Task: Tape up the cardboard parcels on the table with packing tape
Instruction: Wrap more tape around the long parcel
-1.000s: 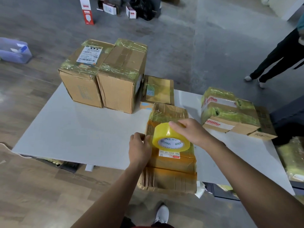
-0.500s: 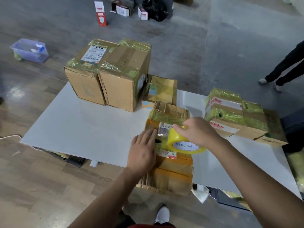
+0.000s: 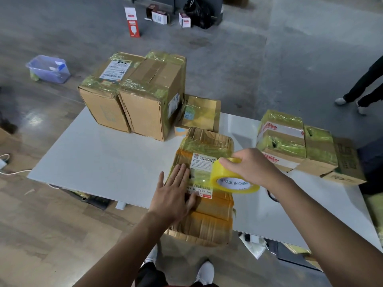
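A flat cardboard parcel (image 3: pixel 207 214) with a white label lies at the near edge of the white table (image 3: pixel 107 162), overhanging it. My left hand (image 3: pixel 176 193) presses flat on the parcel's left side, fingers straight. My right hand (image 3: pixel 250 166) grips a roll of yellow packing tape (image 3: pixel 230 179) over the parcel's right edge. A stretch of tape runs from the roll across the label towards my left fingers.
Two tall taped boxes (image 3: pixel 134 94) stand at the back left, a small flat parcel (image 3: pixel 201 114) behind the one I work on, and several taped boxes (image 3: pixel 300 146) at the right. A person's legs (image 3: pixel 362 85) are at far right. A blue tub (image 3: pixel 49 68) sits on the floor.
My right hand has pulled the tape roll to the right across the parcel. My left hand went from gripping beside the roll to lying flat on the parcel.
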Demonstrator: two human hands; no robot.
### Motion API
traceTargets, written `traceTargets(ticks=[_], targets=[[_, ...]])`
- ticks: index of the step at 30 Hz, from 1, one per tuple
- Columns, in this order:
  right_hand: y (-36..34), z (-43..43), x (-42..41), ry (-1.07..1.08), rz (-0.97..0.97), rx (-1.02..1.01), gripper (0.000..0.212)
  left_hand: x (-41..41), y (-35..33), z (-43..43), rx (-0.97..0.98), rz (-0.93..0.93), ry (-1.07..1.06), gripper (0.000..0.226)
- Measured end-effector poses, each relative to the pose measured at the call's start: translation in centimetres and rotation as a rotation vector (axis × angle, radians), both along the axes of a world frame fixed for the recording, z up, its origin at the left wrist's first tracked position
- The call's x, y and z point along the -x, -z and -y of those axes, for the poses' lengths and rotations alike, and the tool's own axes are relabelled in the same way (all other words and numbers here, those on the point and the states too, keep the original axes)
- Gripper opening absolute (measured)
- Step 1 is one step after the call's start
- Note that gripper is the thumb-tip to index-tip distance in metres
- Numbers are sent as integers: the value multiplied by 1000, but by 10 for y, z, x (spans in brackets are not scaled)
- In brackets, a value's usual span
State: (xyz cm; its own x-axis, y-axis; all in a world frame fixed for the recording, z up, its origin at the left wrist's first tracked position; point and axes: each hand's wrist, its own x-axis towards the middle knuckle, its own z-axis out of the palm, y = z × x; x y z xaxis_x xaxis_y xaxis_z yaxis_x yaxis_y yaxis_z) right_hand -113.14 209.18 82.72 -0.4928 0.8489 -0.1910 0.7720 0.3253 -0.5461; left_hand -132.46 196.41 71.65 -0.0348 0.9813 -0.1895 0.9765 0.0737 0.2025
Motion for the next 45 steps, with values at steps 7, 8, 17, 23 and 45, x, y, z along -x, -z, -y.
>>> traceTargets(ticks=[7, 8, 17, 23, 45], targets=[[6, 0, 12, -82, 94, -135, 60, -34, -16, -21, 28, -41, 33, 79], [7, 0, 10, -93, 90, -132, 60, -38, -13, -20, 13, -32, 42, 80], [7, -5, -21, -46, 378, -125, 57, -36, -4, -19, -27, -36, 27, 83], [28, -10, -38, -66, 443, -55, 62, -37, -5, -19, -1, -51, 25, 82], [76, -9, -47, -63, 532, 45, 64, -144, -8, -34, 151, -193, -13, 91]])
